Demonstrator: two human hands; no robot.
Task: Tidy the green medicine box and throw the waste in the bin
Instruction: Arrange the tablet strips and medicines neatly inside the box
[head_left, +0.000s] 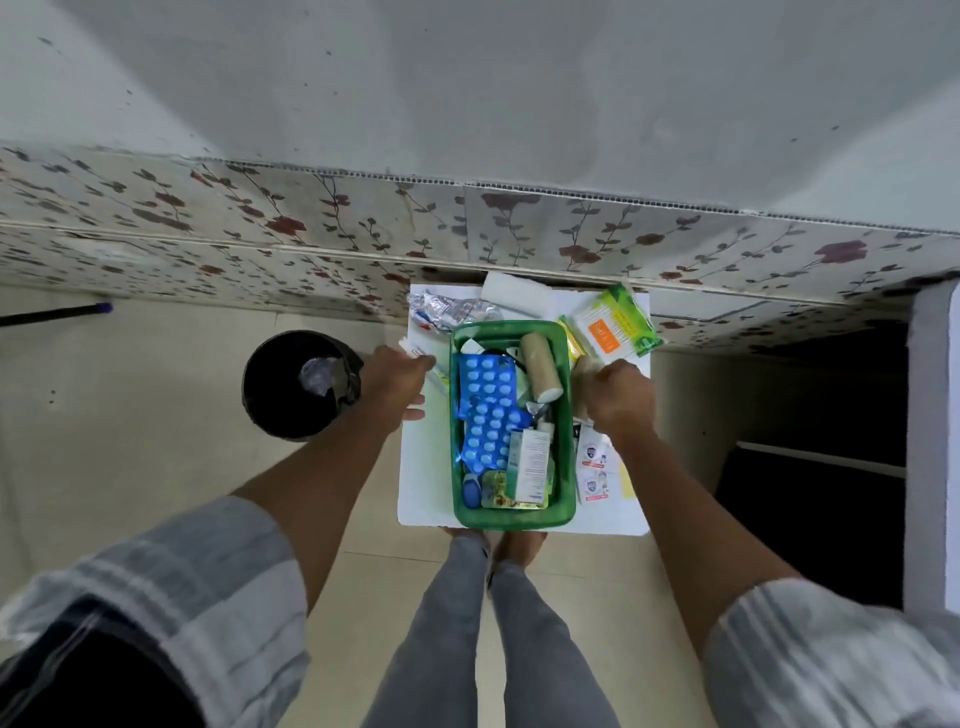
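Observation:
The green medicine box (459, 483) stands on a small white table (426, 467). Inside it lie blue pill blister sheets (485, 410), a beige bandage roll (540, 366), a white carton (530, 462) and small items. My left hand (397, 379) hovers left of the box, fingers closed on white paper strips (418, 353). My right hand (618, 400) is right of the box, closed around a second beige roll (583, 366). A black bin (270, 395) holding crumpled plastic stands on the floor to the left.
Behind the box lie foil blister waste (441, 312), a white gauze pad (514, 296), a cotton bud pack (605, 332) and a green packet (631, 317). Small sachets (595, 467) lie right of the box. A floral wall panel runs behind; dark furniture stands at right.

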